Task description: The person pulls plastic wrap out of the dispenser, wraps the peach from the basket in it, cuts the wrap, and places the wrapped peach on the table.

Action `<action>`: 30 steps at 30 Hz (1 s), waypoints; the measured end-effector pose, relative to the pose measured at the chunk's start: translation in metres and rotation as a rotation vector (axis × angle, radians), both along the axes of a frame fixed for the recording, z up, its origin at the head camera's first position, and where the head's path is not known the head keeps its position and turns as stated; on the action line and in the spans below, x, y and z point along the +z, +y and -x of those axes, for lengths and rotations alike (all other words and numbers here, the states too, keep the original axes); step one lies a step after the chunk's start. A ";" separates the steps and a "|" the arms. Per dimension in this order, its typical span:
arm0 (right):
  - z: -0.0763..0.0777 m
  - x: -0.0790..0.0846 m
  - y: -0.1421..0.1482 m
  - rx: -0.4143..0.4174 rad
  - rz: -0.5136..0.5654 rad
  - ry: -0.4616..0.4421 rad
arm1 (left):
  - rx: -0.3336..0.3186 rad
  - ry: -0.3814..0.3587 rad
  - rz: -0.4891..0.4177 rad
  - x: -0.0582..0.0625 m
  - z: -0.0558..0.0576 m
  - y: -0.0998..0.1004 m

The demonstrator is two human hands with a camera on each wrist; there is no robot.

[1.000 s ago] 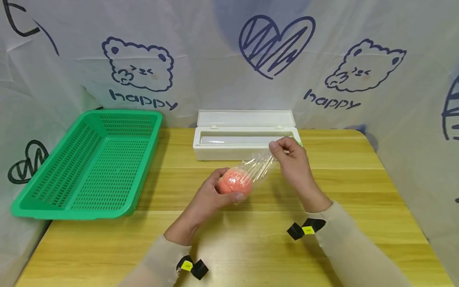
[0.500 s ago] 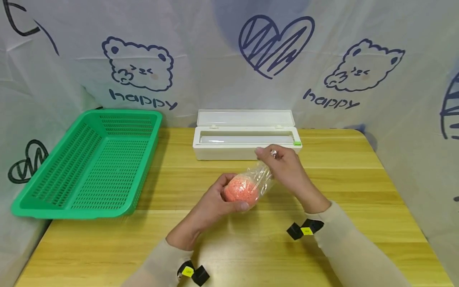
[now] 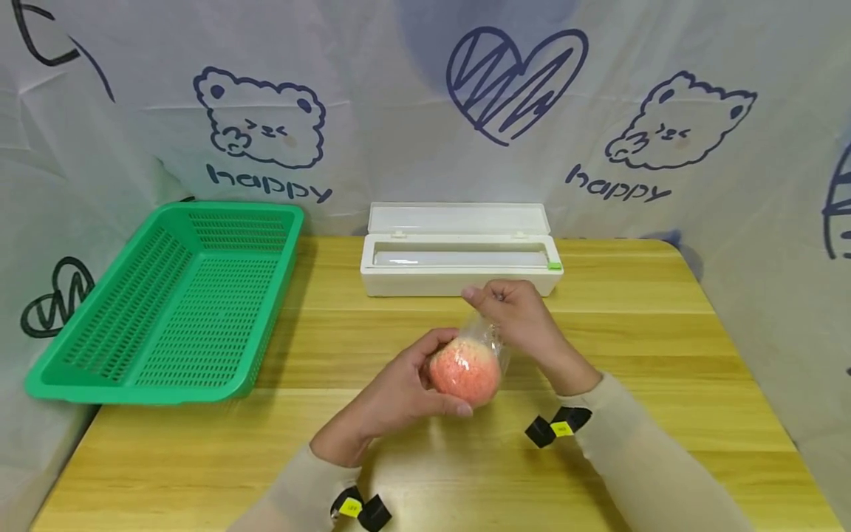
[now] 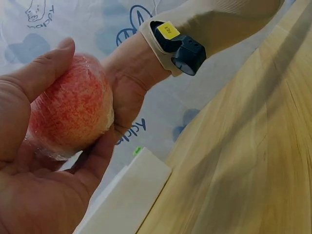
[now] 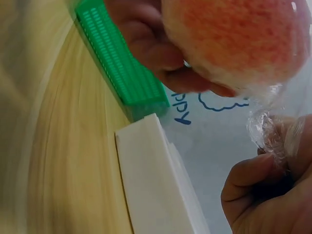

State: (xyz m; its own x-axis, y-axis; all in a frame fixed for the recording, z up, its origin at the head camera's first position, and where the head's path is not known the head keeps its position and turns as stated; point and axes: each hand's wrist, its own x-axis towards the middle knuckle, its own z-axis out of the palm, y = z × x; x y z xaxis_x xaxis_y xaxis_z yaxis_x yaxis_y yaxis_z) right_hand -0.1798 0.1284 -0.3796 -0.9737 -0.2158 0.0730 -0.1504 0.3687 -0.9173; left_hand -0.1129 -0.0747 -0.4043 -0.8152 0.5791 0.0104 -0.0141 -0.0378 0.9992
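Observation:
A round red and cream peach [image 3: 465,372] is wrapped in clear cling film, held above the table. My left hand [image 3: 405,388] grips it from the left, thumb in front and fingers behind. Up and to the right of the fruit, my right hand [image 3: 521,318] pinches the gathered ends of the cling film [image 5: 265,129]. In the right wrist view that film forms a crumpled twist between the peach and the right fingers. The left wrist view shows film lying smooth and tight over the peach's skin [image 4: 73,107].
Behind the hands stands a white cling film box [image 3: 459,284], its lid raised and a roll inside. A green plastic basket [image 3: 264,347] sits at the left of the wooden table [image 3: 651,332]. A printed white cloth [image 3: 399,111] hangs at the back.
Both hands have drawn closer together. The left hand has moved right and toward me with the peach; the right has come down and left, and the stretched film is now bunched into a short twist.

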 end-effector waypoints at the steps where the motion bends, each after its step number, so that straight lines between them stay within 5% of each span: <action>1: -0.001 -0.001 -0.001 0.015 0.008 -0.018 | 0.000 0.009 0.000 0.000 0.000 0.000; 18: -0.008 -0.011 -0.010 0.156 0.198 -0.276 | 0.027 0.115 -0.049 0.004 0.003 0.001; 30: -0.016 -0.007 -0.009 0.281 0.413 -0.588 | -0.003 0.214 -0.044 0.007 0.003 0.004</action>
State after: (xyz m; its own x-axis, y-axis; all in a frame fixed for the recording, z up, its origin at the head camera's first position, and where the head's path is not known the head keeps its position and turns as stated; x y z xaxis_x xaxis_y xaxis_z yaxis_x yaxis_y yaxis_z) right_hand -0.1637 0.1193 -0.3867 -0.7898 -0.5285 -0.3112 0.3671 -0.0010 -0.9302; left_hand -0.1157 -0.0708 -0.3978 -0.7900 0.5767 0.2084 0.1984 -0.0813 0.9767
